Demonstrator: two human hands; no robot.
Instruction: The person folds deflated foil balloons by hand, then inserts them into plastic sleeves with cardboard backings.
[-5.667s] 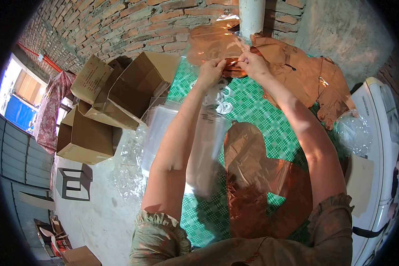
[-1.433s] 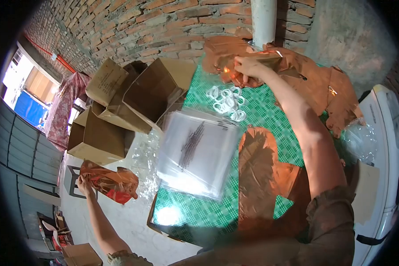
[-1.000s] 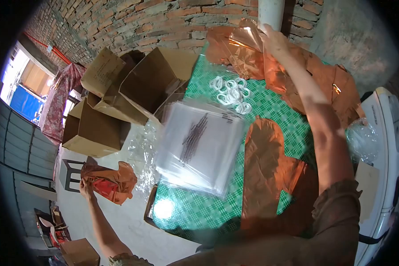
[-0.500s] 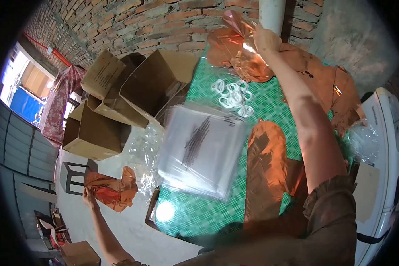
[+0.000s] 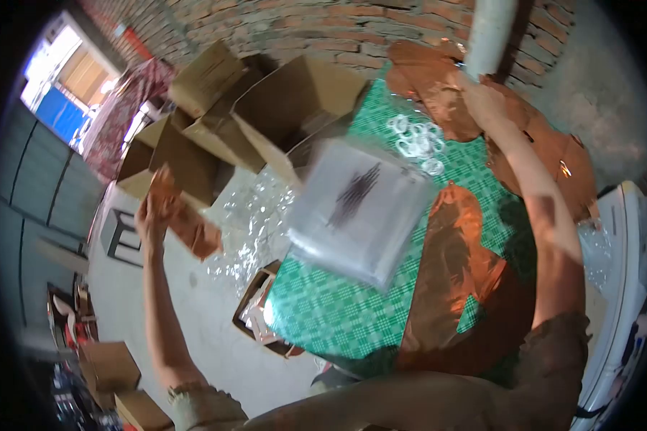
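Foil piece (image 5: 195, 231) clasped in L hand (image 5: 152, 214), off bench (image 5: 338, 305) near cartons (image 5: 183, 159); R hand (image 5: 483, 104) at foil pile (image 5: 425, 72), grip unclear. Looks like 2-handed foil handling; lifting w/ R would need sure pinch.

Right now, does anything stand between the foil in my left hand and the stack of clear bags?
Between the foil in your left hand and the bags, only crumpled plastic shows, apparently low, probably no obstacle.
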